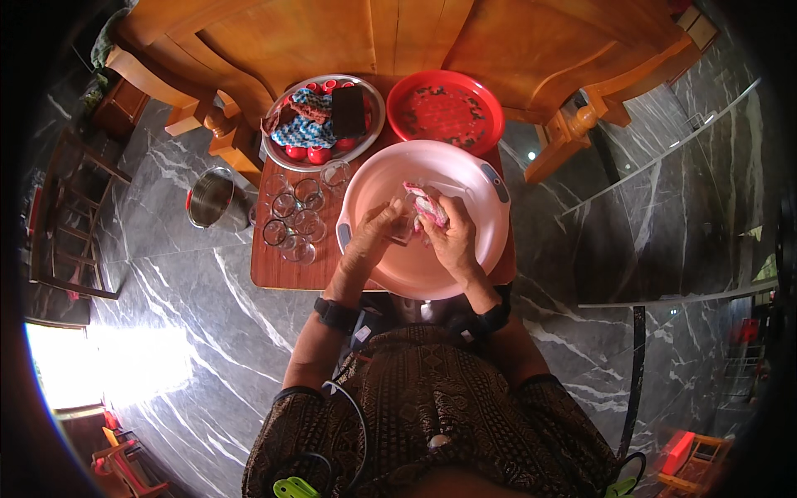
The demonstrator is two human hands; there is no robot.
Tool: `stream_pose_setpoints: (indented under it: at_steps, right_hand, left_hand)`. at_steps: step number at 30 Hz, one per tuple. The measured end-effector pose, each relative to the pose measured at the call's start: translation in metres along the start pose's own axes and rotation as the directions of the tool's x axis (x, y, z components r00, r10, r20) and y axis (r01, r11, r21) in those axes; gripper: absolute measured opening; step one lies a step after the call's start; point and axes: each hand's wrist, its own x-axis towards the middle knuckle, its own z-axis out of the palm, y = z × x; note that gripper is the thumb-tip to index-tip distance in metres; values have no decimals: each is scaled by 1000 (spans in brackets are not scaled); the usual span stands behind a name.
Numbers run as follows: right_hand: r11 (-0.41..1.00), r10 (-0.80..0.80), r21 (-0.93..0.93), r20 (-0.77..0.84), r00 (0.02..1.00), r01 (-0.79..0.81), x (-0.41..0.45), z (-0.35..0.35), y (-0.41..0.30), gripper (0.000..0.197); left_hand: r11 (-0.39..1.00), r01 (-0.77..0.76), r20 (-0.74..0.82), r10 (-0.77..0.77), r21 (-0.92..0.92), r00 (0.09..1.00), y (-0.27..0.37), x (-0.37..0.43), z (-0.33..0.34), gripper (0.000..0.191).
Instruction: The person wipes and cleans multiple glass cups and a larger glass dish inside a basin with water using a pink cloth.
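Note:
Over a pink plastic basin, my left hand grips a clear drinking glass. A pink and white cloth is held in my right hand, close beside the glass. The basin stands on a reddish wooden table and seems to hold water. Several clear glasses are grouped on the table left of the basin. Behind them is a metal tray bearing red cups, a blue and white patterned cloth, a brownish cloth and a dark rectangular object.
A red round tray with a dark printed pattern sits at the table's back right, against the basin. A metal bucket stands on the marbled floor at left. Large carved wooden furniture rises behind the table; a wooden chair is at far left.

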Motion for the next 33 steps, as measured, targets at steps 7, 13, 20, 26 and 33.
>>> stream_pose_setpoints:
  at_steps: [7, 13, 20, 26, 33]
  right_hand:
    - [1000, 4, 14, 27, 1000, -4, -8, 4, -4, 39]
    - [986, -166, -4, 112, 980, 167, -10, 4, -18, 45]
    - [969, -246, 75, 222, 943, 235, -8, -1, -24, 48]
    - [974, -224, 30, 170, 960, 223, -5, 3, -25, 49]
    - [997, -80, 2, 41, 996, 80, -5, 2, -10, 40]
  left_hand:
    - [987, 63, 34, -59, -147, 998, -16, 14, -22, 41]
    - [968, -14, 42, 25, -250, 999, -19, 11, -25, 47]
    - [933, -85, -79, 61, -348, 995, -21, 17, -18, 46]
    - [975, 17, 270, 45, -222, 962, -16, 11, -35, 46]
    - [995, 82, 26, -84, 51, 996, 8, -3, 1, 44]
